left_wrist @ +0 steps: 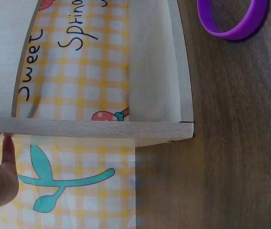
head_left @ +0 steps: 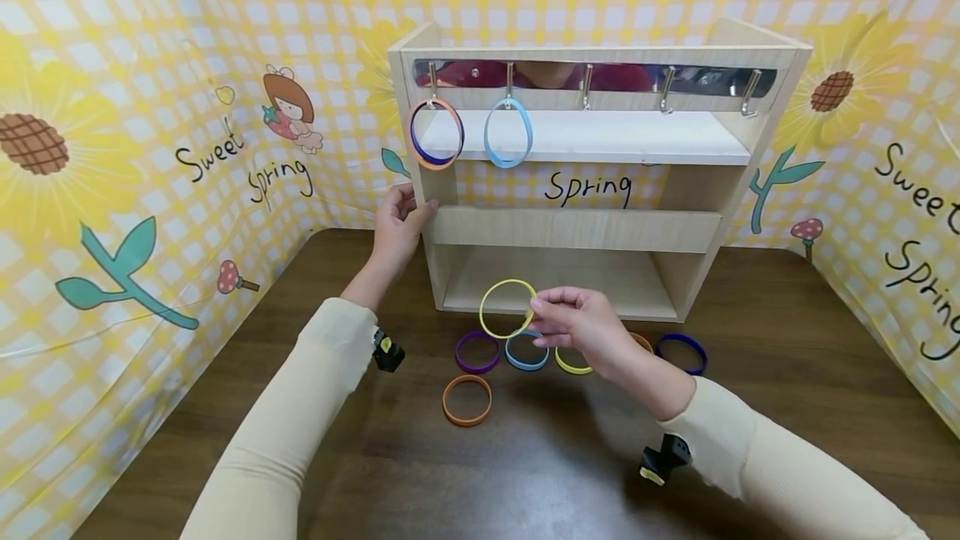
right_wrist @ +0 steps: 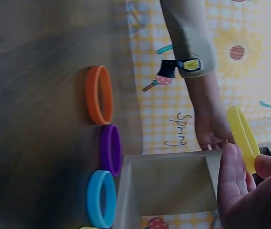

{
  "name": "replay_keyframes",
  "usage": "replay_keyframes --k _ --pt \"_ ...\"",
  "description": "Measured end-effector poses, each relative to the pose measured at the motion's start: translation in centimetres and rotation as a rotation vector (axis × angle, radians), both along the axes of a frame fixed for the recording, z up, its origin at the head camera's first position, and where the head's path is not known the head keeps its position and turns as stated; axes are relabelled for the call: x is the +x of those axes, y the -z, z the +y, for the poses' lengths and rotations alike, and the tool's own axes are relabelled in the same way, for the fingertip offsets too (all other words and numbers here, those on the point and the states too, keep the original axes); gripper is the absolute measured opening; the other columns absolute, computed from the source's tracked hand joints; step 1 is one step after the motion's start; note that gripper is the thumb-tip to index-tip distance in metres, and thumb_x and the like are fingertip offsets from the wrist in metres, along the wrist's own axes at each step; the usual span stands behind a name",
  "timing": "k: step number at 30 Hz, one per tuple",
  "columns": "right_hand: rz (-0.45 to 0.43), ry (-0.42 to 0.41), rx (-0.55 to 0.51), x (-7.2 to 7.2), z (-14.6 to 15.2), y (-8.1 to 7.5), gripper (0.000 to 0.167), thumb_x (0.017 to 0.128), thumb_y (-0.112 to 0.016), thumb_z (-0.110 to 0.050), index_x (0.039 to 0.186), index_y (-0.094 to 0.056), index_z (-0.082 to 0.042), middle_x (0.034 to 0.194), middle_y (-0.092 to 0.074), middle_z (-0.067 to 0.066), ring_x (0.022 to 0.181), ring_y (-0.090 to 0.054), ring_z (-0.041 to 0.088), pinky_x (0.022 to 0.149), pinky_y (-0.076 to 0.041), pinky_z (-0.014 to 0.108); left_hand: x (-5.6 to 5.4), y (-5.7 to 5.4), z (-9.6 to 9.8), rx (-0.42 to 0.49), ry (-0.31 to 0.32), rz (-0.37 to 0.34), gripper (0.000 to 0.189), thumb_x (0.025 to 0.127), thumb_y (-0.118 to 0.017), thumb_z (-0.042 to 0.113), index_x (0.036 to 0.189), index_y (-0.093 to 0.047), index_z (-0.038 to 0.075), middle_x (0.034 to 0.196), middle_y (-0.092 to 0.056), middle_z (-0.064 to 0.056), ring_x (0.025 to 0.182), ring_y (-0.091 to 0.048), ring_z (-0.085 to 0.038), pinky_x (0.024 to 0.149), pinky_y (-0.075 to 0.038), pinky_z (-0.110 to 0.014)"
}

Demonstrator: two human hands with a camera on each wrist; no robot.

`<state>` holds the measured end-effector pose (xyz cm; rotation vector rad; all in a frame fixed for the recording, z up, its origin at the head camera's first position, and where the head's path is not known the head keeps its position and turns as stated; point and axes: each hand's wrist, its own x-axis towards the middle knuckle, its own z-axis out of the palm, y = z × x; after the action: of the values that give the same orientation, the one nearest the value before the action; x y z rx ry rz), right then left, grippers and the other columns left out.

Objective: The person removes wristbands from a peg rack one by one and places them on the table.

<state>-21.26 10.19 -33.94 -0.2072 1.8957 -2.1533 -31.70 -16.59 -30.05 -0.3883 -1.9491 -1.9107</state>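
My right hand (head_left: 581,325) pinches a thin yellow silicone wristband (head_left: 483,311) between thumb and fingers, raised in front of the rack's lower part. In the right wrist view that yellow band (right_wrist: 243,138) shows edge-on in the fingers. My left hand (head_left: 397,227) touches the left side panel of the pale wooden hook rack (head_left: 573,232); in the left wrist view its fingertips (left_wrist: 8,143) meet the panel's outer side. On the leftmost hook hang an orange band (head_left: 440,165) and a dark blue band (head_left: 414,133). From the second hook hangs a light blue band (head_left: 529,136).
Before the rack on the brown table (head_left: 525,473) lie purple (head_left: 459,361), light blue (head_left: 527,367), yellow (head_left: 573,371) and orange (head_left: 467,422) bands. Farther right lie another orange band (head_left: 641,342), partly hidden by my right hand, and a dark blue one (head_left: 701,357). Bare metal hooks (head_left: 587,90) continue rightward.
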Motion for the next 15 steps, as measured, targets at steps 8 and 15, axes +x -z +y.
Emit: replay_keyframes --k 8,15 --pt "-0.026 -0.01 0.051 0.3 0.9 1.8 0.023 0.094 -0.064 -0.007 0.11 -0.059 0.01 0.089 -0.069 0.012 0.078 -0.07 0.019 0.071 -0.057 0.035 0.0 0.0 0.0 0.0 -0.002 -0.01 0.039 0.091 -0.061 0.001 0.126 -0.049 -0.012 0.113 -0.059 -0.016 0.099 -0.057 -0.015 0.08 -0.048 -0.026" --pt "-0.046 -0.027 0.073 0.9 1.7 3.5 0.02 0.092 -0.064 -0.004 0.107 -0.062 0.01 0.085 -0.069 0.012 0.079 -0.07 0.023 0.07 -0.057 0.036 -0.4 0.3 0.0 0.013 -0.006 -0.004 0.038 0.091 -0.061 0.001 0.125 -0.05 -0.011 0.11 -0.06 -0.012 0.098 -0.057 -0.013 0.08 -0.048 -0.025"
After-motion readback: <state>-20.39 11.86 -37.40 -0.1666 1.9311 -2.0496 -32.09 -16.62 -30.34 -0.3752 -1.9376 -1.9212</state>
